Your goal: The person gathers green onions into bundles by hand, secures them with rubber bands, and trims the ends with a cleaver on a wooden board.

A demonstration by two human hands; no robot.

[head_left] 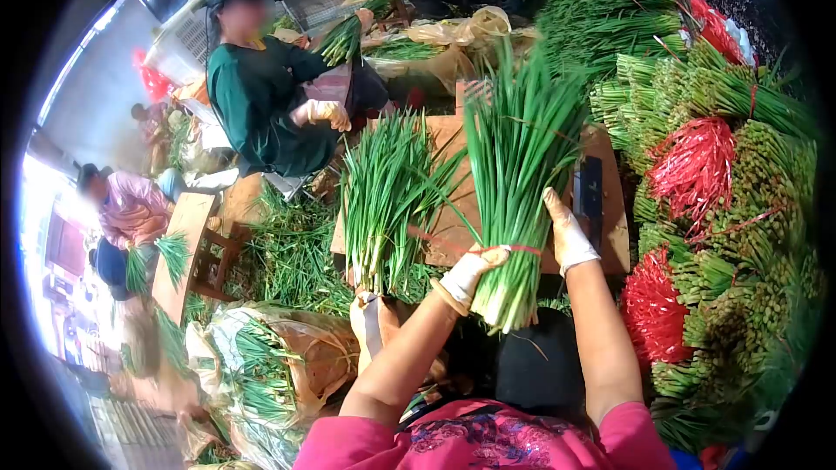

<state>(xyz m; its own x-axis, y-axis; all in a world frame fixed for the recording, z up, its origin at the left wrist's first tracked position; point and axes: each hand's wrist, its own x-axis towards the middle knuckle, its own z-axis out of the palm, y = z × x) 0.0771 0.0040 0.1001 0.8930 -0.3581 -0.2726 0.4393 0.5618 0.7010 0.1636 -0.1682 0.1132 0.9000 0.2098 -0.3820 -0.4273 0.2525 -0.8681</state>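
I see the bunch of green chives [515, 183] standing upright in the middle of the frame, its pale cut ends low and its leaves fanning toward the top. A red tie [488, 250] runs across its lower stalks. My left hand [466, 274], in a pale glove, has its grip closed on the bunch and the tie at the left edge of the stalks. My right hand [568, 233], also gloved, lies flat against the right side of the bunch, fingers pointing up, grip wide and pressing rather than clasping.

Just left of the held bunch, a second bunch of chives [383, 200] stands upright on the wooden surface [614, 235], which lies behind both. Along the right of the frame, tied bundles [740, 209] are stacked with their cut ends facing me, and clumps of red ties [694, 165] lie among them. In the upper left, a person in a green top [261, 104] sits handling greens. At the far left, another person in pink [131, 209] bends over a bunch.
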